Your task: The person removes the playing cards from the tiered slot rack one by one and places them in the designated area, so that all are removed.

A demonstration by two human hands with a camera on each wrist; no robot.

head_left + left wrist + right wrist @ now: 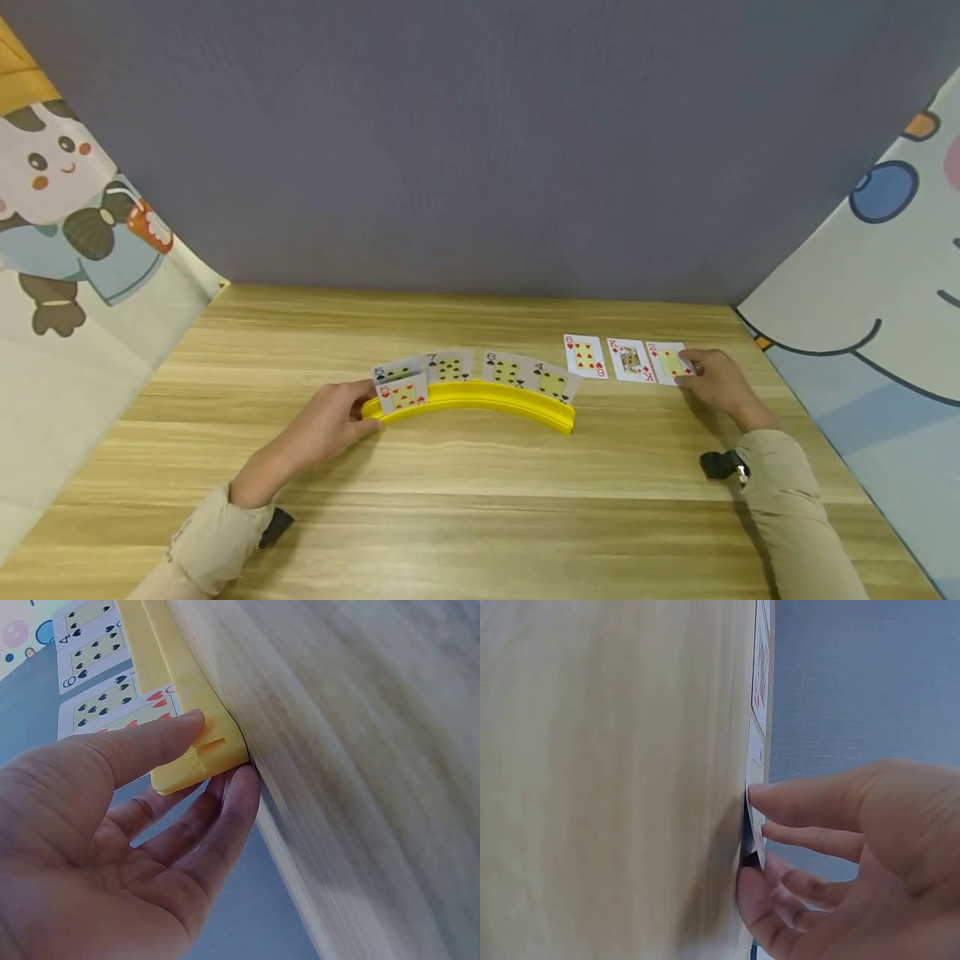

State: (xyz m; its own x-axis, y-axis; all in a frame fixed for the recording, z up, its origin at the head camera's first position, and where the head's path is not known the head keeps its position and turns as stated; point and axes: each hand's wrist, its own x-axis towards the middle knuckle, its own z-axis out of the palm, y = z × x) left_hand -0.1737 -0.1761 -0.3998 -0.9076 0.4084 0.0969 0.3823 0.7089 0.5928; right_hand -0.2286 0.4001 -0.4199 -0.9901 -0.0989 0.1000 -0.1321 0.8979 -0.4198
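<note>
A curved yellow card holder (480, 398) stands on the table with several playing cards upright in it. Black-suited cards fill its slot, and a red five of hearts (403, 394) overlaps the leftmost one. My left hand (326, 421) grips the holder's left end, thumb (161, 742) on the front face and fingers behind. Off to the right, my right hand (720, 385) pinches the right edge of a two of diamonds (664, 363). In the right wrist view that edge is raised off the wood, between the thumb (802, 801) and the fingers below.
Left of the two of diamonds, a king of diamonds (630, 360) and a hearts card (585, 357) lie face up in a row. A grey panel (480, 150) rises behind the wooden table (480, 533). Printed cartoon panels flank both sides.
</note>
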